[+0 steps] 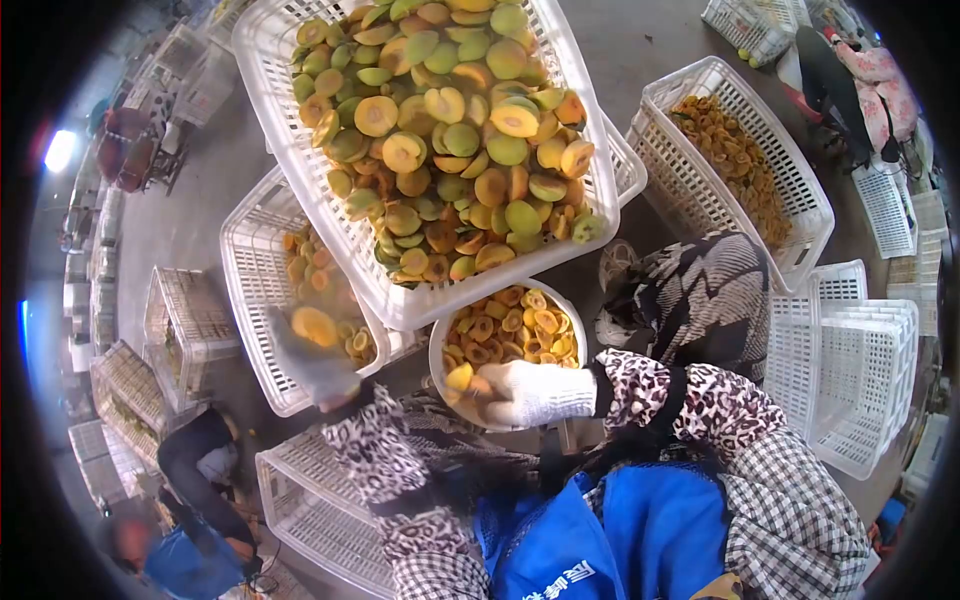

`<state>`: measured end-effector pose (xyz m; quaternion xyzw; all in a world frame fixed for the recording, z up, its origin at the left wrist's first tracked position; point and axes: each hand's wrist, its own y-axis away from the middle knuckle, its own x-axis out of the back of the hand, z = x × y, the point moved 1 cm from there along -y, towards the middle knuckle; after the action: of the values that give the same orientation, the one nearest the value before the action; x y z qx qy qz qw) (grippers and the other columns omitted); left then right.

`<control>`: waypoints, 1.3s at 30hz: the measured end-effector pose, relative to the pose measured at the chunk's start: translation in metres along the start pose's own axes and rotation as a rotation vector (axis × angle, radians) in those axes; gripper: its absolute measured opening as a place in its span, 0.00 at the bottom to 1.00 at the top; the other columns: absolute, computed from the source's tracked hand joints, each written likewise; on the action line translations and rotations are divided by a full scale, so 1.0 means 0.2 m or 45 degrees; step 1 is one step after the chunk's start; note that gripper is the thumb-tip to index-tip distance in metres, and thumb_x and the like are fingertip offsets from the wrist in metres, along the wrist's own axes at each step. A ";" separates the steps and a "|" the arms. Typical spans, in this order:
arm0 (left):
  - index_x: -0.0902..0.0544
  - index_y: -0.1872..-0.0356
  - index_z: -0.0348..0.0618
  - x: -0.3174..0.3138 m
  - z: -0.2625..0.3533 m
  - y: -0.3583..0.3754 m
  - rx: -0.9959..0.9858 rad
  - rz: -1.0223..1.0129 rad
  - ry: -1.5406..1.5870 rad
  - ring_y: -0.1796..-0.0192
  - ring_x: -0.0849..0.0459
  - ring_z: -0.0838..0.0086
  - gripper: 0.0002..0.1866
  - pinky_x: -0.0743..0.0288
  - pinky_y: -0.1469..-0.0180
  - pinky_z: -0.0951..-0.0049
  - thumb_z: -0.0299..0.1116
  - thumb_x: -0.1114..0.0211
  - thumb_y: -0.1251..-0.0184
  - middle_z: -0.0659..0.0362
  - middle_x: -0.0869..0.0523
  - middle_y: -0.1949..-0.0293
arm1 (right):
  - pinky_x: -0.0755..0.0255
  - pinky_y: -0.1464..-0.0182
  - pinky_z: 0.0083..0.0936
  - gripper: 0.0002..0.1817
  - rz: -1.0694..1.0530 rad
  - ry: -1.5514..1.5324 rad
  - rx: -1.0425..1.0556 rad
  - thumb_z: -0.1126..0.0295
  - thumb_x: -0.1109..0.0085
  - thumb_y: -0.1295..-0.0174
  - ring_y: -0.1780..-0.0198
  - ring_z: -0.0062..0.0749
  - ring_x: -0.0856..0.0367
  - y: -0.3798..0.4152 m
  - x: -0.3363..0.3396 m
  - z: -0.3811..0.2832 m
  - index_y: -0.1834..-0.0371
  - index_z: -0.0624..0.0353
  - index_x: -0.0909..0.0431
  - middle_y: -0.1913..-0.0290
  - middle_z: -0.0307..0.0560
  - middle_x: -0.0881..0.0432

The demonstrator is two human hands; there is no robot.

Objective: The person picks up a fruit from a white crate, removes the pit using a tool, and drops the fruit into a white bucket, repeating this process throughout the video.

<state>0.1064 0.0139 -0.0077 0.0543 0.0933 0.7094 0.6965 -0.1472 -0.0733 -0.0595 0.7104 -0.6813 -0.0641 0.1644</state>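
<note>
My right hand (535, 393), in a white knitted glove, is over the near edge of a white bowl (577, 320) of halved apricots (505, 325). Its fingers close around an apricot half (480, 388) at the left side of the bowl. My left hand (310, 365), in a greyish glove, is smeared by motion above the left crate (245, 240). A larger-looking yellow apricot half (315, 327) shows right at its fingers; I cannot tell whether they grip it. A big white crate (410, 312) of green and orange apricot halves (450, 140) stands in front of me, above the bowl.
At the right is a crate (690, 175) of darker orange fruit pieces. Stacked white crates (850, 380) stand nearer on that side, and another crate (320, 500) is at my lower left. People sit at the lower left (205, 500) and upper right (865, 85).
</note>
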 end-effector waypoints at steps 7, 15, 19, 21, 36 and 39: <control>0.18 0.51 0.43 -0.13 -0.12 0.06 -1.336 -0.478 -1.053 0.51 0.19 0.61 0.19 0.26 0.47 0.65 0.39 0.28 0.42 0.51 0.17 0.54 | 0.26 0.78 0.43 0.14 0.403 1.283 -0.301 0.71 0.41 0.47 0.78 0.37 0.19 0.11 0.09 0.50 0.61 0.69 0.24 0.78 0.46 0.19; 0.20 0.48 0.46 -0.49 -0.60 0.35 -1.403 -1.280 -1.571 0.51 0.19 0.51 0.16 0.24 0.48 0.56 0.33 0.36 0.38 0.50 0.16 0.52 | 0.24 0.71 0.44 0.16 0.578 0.569 0.074 0.59 0.43 0.38 0.74 0.55 0.18 0.23 0.21 0.30 0.62 0.63 0.30 0.77 0.58 0.20; 0.21 0.45 0.40 -0.45 -0.54 0.32 -0.684 -1.095 -0.950 0.48 0.18 0.65 0.16 0.22 0.45 0.68 0.34 0.40 0.30 0.53 0.16 0.50 | 0.24 0.62 0.40 0.20 0.739 0.309 -0.326 0.56 0.44 0.36 0.65 0.53 0.17 0.20 0.34 -0.02 0.53 0.64 0.28 0.66 0.60 0.18; 0.22 0.45 0.37 -0.43 -0.44 0.36 -0.292 -1.061 -0.365 0.50 0.17 0.68 0.16 0.21 0.46 0.72 0.33 0.41 0.28 0.54 0.16 0.51 | 0.24 0.64 0.39 0.20 0.836 0.257 -0.170 0.58 0.44 0.36 0.66 0.54 0.17 0.18 0.38 -0.11 0.51 0.64 0.29 0.66 0.61 0.18; 0.27 0.52 0.36 -0.22 -0.17 0.54 -0.056 -1.112 0.042 0.54 0.18 0.66 0.08 0.20 0.49 0.68 0.26 0.44 0.27 0.52 0.20 0.55 | 0.26 0.67 0.38 0.13 0.725 0.425 0.218 0.63 0.44 0.40 0.70 0.48 0.20 0.02 0.19 -0.20 0.61 0.61 0.27 0.73 0.53 0.24; 0.28 0.49 0.34 -0.18 -0.17 0.52 -0.469 -1.228 -0.269 0.52 0.19 0.69 0.11 0.24 0.46 0.71 0.20 0.47 0.30 0.52 0.20 0.54 | 0.25 0.57 0.45 0.18 0.688 0.466 -0.043 0.57 0.44 0.40 0.59 0.58 0.19 0.00 0.25 -0.25 0.59 0.62 0.29 0.64 0.61 0.20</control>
<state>-0.0008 -0.0248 -0.0174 -0.0468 -0.0894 0.3037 0.9474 -0.1280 -0.1158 -0.0069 0.5007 -0.8032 0.0992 0.3069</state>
